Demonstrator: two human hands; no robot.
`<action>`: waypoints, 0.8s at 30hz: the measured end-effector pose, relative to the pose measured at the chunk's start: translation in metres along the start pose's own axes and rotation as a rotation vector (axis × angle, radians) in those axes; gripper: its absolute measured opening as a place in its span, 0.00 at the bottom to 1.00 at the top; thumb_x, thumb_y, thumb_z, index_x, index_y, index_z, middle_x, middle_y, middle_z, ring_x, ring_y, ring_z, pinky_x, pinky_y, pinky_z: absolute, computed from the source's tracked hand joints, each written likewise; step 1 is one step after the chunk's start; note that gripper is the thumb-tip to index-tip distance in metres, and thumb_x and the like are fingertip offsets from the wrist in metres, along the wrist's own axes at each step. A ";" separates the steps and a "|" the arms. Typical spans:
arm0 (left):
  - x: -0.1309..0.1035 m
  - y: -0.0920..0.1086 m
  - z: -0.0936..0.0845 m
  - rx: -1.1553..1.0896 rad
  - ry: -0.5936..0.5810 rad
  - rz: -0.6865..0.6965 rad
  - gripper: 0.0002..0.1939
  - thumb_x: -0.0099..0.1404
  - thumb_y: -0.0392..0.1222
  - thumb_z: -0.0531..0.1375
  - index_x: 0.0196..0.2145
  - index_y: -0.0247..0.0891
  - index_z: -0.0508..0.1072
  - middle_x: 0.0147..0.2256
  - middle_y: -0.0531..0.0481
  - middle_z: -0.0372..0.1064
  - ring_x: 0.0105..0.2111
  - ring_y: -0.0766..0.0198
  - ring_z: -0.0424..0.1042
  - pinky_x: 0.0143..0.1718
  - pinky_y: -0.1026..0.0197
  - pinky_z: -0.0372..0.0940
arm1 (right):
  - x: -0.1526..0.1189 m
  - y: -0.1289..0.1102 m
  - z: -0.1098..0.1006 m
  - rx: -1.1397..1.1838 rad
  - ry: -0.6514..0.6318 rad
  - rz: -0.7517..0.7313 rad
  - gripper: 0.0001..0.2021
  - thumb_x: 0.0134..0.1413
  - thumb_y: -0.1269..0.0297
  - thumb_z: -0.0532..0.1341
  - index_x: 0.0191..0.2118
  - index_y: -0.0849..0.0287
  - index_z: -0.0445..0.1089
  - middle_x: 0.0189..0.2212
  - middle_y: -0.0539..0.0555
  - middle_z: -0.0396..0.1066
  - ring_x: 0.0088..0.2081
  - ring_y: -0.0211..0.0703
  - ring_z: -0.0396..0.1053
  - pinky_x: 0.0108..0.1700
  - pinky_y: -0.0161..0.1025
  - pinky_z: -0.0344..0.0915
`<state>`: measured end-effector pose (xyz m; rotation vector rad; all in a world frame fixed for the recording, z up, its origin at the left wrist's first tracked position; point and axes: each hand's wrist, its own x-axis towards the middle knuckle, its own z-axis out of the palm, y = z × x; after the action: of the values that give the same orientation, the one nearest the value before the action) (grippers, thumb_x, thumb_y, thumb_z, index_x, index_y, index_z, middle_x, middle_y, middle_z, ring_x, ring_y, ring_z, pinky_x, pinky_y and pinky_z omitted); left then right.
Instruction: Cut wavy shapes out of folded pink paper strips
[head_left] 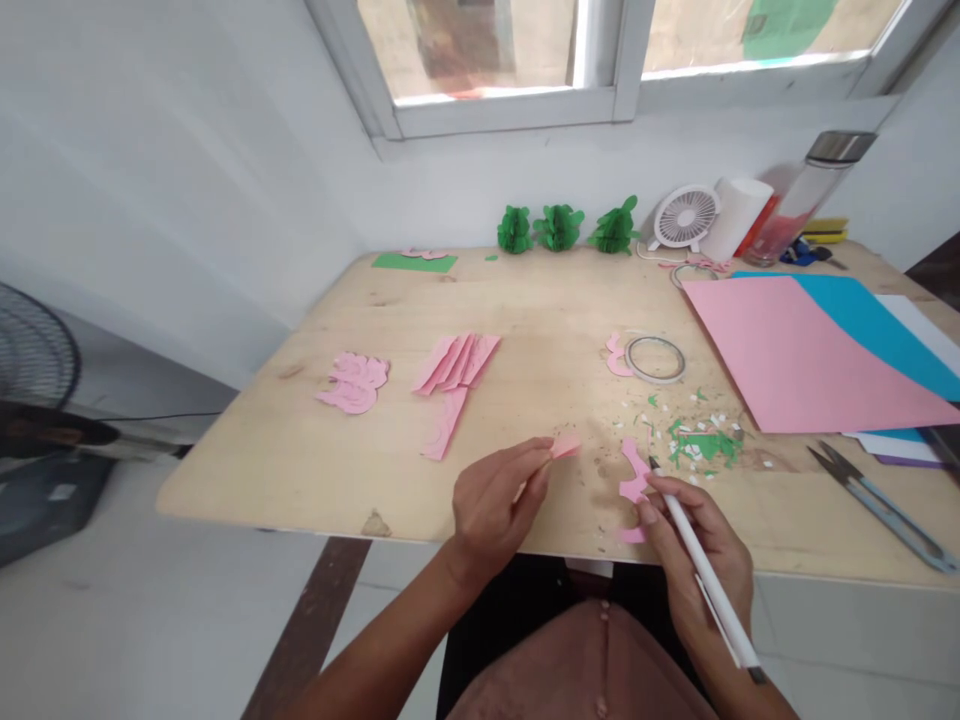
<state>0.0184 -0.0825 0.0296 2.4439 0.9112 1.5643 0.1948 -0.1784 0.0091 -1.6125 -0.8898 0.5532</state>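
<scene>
Wooden table (300,460): at its near edge, the left hand (495,500), grip narrow, pinches a pink slip (568,448); the right hand (705,550) holds a pen (705,575) and pink cutout (634,482).

Your pen (703,570) is white with dark ends, your cut-out (632,489) pink, the pleated paper (459,362) pink, the scraps (705,445) green and white, the tabletop (285,450) pale and wood-grained.

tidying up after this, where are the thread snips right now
In the head view, the thread snips lie near the front edge of the table, right of the right hand and just below the large pink sheet.
</scene>
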 end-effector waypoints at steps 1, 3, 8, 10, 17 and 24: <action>-0.001 0.001 0.000 0.023 -0.004 0.032 0.08 0.63 0.28 0.60 0.40 0.34 0.73 0.37 0.46 0.78 0.38 0.64 0.78 0.41 0.65 0.73 | 0.000 -0.001 0.001 0.007 0.000 0.001 0.14 0.50 0.56 0.67 0.41 0.55 0.74 0.28 0.50 0.74 0.27 0.37 0.72 0.30 0.31 0.70; -0.002 0.003 0.000 0.054 -0.005 0.076 0.07 0.63 0.28 0.61 0.40 0.33 0.72 0.38 0.44 0.78 0.37 0.65 0.79 0.40 0.66 0.73 | 0.000 -0.001 0.001 0.017 -0.003 0.010 0.14 0.50 0.56 0.67 0.42 0.55 0.74 0.28 0.50 0.74 0.26 0.37 0.71 0.29 0.31 0.70; -0.004 0.007 -0.002 0.064 -0.067 0.118 0.06 0.64 0.30 0.59 0.40 0.34 0.72 0.37 0.43 0.78 0.35 0.64 0.79 0.38 0.65 0.73 | -0.001 0.002 0.001 0.020 -0.003 0.024 0.15 0.50 0.57 0.67 0.43 0.57 0.73 0.29 0.52 0.74 0.28 0.40 0.72 0.31 0.34 0.72; -0.007 0.008 -0.004 0.050 -0.112 0.136 0.06 0.64 0.30 0.59 0.40 0.34 0.72 0.37 0.43 0.78 0.35 0.63 0.79 0.37 0.64 0.73 | -0.001 0.002 0.000 0.028 0.001 0.026 0.14 0.50 0.58 0.67 0.42 0.57 0.73 0.30 0.52 0.75 0.28 0.40 0.72 0.32 0.35 0.72; -0.028 0.009 -0.008 -0.071 -0.230 0.183 0.09 0.64 0.30 0.58 0.43 0.34 0.71 0.39 0.41 0.78 0.37 0.61 0.78 0.37 0.60 0.75 | -0.001 -0.002 -0.001 0.047 -0.003 0.024 0.14 0.50 0.58 0.67 0.42 0.56 0.73 0.28 0.51 0.74 0.27 0.38 0.71 0.29 0.33 0.70; -0.049 0.008 -0.007 -0.118 -0.342 0.243 0.08 0.64 0.31 0.59 0.42 0.32 0.71 0.39 0.39 0.78 0.38 0.58 0.78 0.38 0.56 0.74 | -0.001 -0.003 -0.001 0.048 -0.003 0.004 0.13 0.50 0.59 0.67 0.41 0.57 0.73 0.28 0.50 0.73 0.27 0.39 0.71 0.29 0.34 0.69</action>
<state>0.0012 -0.1165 -0.0028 2.6963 0.4680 1.1594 0.1939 -0.1799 0.0125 -1.5713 -0.8694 0.5758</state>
